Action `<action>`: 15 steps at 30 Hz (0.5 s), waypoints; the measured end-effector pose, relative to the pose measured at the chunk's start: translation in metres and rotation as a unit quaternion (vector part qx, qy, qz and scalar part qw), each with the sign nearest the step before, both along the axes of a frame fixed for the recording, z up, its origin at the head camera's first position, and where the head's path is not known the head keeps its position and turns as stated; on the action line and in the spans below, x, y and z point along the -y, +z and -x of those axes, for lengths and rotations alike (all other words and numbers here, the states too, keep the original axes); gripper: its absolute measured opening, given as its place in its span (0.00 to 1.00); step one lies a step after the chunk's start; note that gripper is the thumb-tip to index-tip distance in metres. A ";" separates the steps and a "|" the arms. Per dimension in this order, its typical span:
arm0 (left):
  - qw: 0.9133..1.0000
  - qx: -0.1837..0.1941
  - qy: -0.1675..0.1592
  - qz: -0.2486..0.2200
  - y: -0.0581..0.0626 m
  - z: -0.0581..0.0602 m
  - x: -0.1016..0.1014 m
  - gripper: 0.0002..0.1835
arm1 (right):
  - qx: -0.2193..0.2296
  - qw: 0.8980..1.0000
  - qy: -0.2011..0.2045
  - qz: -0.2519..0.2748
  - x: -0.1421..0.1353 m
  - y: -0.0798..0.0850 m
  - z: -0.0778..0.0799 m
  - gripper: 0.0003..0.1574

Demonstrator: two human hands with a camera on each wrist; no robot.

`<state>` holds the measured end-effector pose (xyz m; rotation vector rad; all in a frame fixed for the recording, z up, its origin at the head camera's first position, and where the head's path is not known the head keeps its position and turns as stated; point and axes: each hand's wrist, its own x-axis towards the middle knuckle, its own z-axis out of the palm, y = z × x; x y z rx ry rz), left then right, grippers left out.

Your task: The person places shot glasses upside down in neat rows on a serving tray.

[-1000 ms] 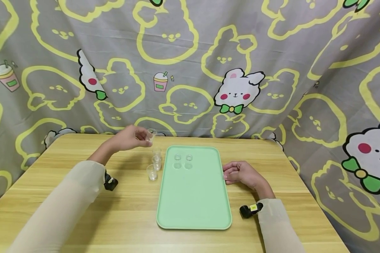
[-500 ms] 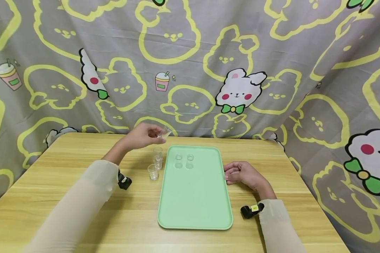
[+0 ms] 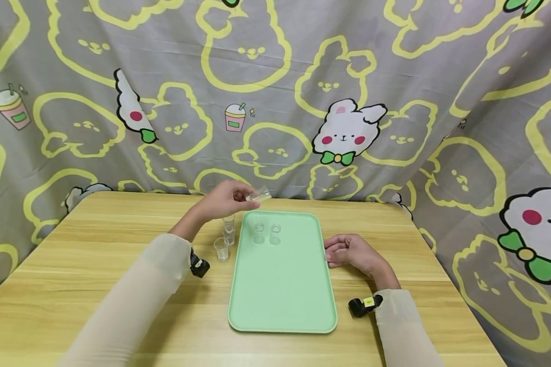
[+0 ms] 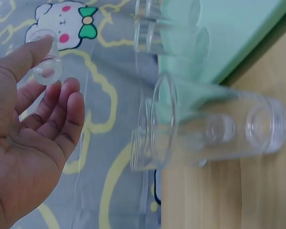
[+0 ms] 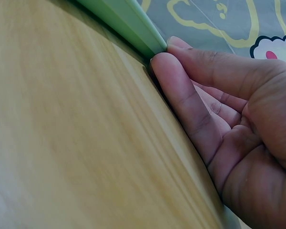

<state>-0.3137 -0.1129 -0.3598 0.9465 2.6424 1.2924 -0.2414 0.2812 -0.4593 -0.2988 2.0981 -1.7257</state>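
Observation:
My left hand [image 3: 229, 198] pinches a small clear shot glass [image 3: 260, 194] between thumb and fingers, tipped on its side above the far left corner of the green tray [image 3: 282, 285]. In the left wrist view the base of that glass [image 4: 48, 70] faces the camera. Two similar glasses [image 3: 275, 234] stand upside down on the tray, side by side near its far end. Left of the tray, several upright glasses [image 3: 221, 250] stand on the table in a rough line. My right hand [image 3: 351, 252] holds the tray's right rim [image 5: 150, 43] with thumb and finger.
The wooden table [image 3: 156, 306] runs back to a grey curtain [image 3: 275, 102] with yellow cartoon outlines. Another curtain side closes in on the right. Black wrist cameras [image 3: 199, 265] are strapped to both wrists.
My left hand has carried the glass rightward from beyond the upright glasses to above the tray's far left corner, tilting it from nearly upright onto its side. My right hand stays at the tray rim.

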 end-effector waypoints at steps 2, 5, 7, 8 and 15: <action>1.000 0.000 -0.005 -0.003 -0.001 0.000 -0.005 0.18 | 0.002 1.000 -0.002 0.001 0.000 0.001 0.000 0.24; 1.000 -0.003 -0.010 -0.005 -0.002 -0.001 -0.014 0.17 | 0.003 1.000 -0.003 0.000 0.000 0.001 0.000 0.24; 1.000 -0.002 -0.011 -0.009 -0.002 -0.002 -0.019 0.16 | 0.004 1.000 -0.006 0.000 0.000 0.000 0.000 0.24; 1.000 0.000 -0.011 -0.010 -0.002 -0.002 -0.022 0.16 | 0.005 1.000 -0.009 -0.001 0.000 0.000 0.000 0.24; 1.000 0.016 -0.017 -0.015 -0.005 -0.004 -0.038 0.17 | 0.002 1.000 -0.006 0.000 0.000 -0.001 0.001 0.24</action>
